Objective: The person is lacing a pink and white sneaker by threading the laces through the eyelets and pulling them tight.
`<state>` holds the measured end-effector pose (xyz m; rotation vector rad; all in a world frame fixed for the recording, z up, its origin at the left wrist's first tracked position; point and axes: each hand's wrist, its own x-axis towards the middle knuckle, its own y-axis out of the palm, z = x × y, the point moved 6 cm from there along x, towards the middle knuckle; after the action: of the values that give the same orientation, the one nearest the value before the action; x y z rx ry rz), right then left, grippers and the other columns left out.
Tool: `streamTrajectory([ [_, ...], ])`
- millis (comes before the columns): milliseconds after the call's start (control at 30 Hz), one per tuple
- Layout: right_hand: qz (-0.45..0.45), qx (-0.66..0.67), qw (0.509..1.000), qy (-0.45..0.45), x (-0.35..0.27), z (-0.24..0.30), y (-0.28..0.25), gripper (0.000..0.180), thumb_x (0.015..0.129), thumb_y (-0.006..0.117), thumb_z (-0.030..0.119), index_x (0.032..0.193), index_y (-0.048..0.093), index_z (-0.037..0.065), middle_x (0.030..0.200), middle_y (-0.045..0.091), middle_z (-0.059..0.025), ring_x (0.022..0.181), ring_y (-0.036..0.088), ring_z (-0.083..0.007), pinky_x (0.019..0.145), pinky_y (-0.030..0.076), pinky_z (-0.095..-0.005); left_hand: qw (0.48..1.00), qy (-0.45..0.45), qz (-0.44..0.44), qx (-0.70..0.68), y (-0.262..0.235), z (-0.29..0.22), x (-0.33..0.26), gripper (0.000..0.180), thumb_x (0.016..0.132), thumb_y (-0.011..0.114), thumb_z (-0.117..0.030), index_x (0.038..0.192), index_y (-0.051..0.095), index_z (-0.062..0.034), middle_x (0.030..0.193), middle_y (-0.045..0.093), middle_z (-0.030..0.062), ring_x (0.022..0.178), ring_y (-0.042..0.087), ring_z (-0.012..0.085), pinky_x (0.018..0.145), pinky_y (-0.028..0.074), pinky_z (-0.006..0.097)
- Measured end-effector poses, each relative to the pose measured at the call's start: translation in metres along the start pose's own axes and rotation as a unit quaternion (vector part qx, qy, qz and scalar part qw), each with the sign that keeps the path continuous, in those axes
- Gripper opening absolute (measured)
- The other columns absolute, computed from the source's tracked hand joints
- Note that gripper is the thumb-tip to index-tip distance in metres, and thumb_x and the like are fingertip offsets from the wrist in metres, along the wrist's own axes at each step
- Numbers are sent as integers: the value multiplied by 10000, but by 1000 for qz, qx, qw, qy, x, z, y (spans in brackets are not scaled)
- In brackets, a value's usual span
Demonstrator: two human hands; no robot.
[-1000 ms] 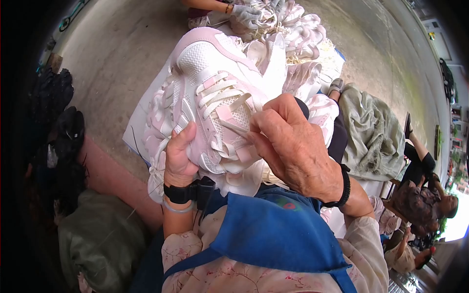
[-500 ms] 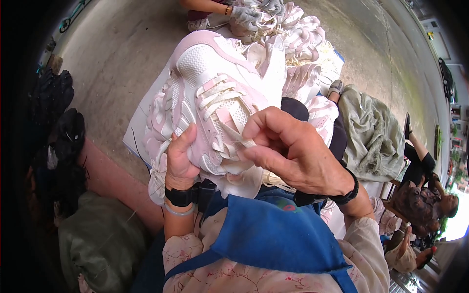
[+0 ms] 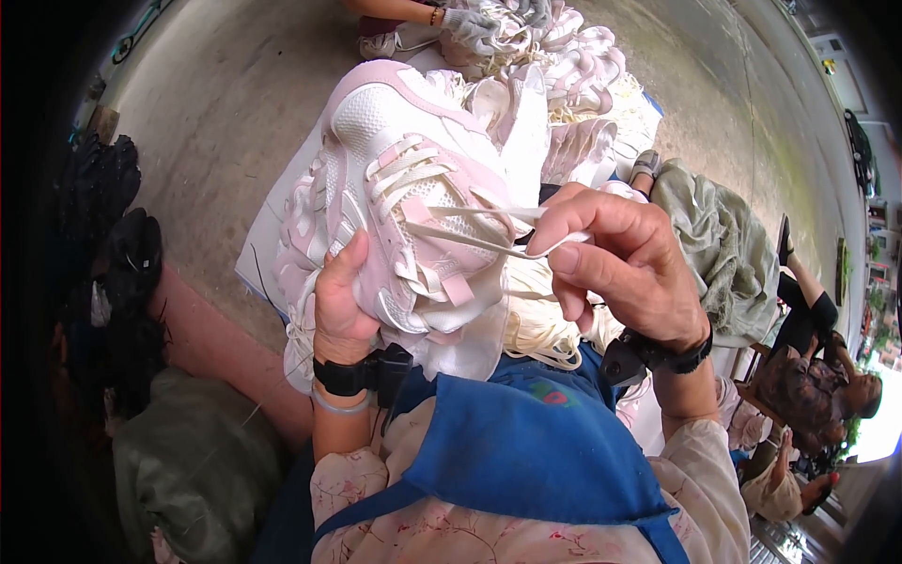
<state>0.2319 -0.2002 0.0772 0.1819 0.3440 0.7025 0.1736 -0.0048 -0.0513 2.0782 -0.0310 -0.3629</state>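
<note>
Shoe (image 3: pixel 413 207), pink and white, in front of the person, above the lap; laced side up, propped at a tilt against other shoes (image 3: pixel 587 70); left hand (image 3: pixel 343 301) at its lower left edge, part closed, thumb up along the side, gripping it, rest of the fingers hidden behind the shoe; right hand (image 3: pixel 629 258) to the right of the shoe, off it, thumb and index closed in a pinch on the lace (image 3: pixel 470 239), other fingers curled; lace drawn out sideways, two strands running from the shoe to the pinch, the rest lying criss-cross over the front; loose cream laces (image 3: pixel 540 331) bunched below the right hand, just beside the shoe; blue apron (image 3: pixel 536 451) nearest the camera; black band on each wrist; far side, a co-worker's gloved hands (image 3: pixel 473 31) at the shoe pile; grey-green cloth (image 3: pixel 719 254) off right; dark cloth (image 3: pixel 193 461) lower left, black items (image 3: pixel 136 249) beyond it; concrete floor (image 3: pixel 235 113) around.
</note>
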Motion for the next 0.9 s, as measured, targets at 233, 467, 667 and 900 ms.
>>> streamTrajectory([
  [233,61,-347,919,-175,-38,19,15,132,803,636,11,932,660,-10,992,611,-124,813,645,-278,705,521,-364,999,19,-10,-39,-9,-2,-1,604,933,536,-254,1418,285,4,1378,447,184,1253,466,317,1056,382,471],
  [467,13,-439,862,-253,-23,-6,46,267,776,685,106,1015,597,25,786,497,-88,639,555,-245,531,439,-349,998,28,-33,-40,-11,-1,-5,555,945,504,-213,1411,302,11,1376,455,170,1249,471,303,1065,371,443],
  [667,-59,-561,777,-279,7,-25,74,284,731,670,102,994,573,55,760,461,-60,625,552,-201,510,438,-323,997,62,-49,-4,-6,-3,-5,539,945,487,-187,1410,304,16,1370,459,176,1243,476,304,1067,364,443],
  [900,-67,-631,706,-313,9,-23,81,234,696,581,125,897,538,15,771,431,-68,668,547,-185,526,446,-316,997,62,-54,17,-8,-4,-8,534,940,490,-173,1403,311,25,1356,472,179,1226,493,300,1046,390,439],
])
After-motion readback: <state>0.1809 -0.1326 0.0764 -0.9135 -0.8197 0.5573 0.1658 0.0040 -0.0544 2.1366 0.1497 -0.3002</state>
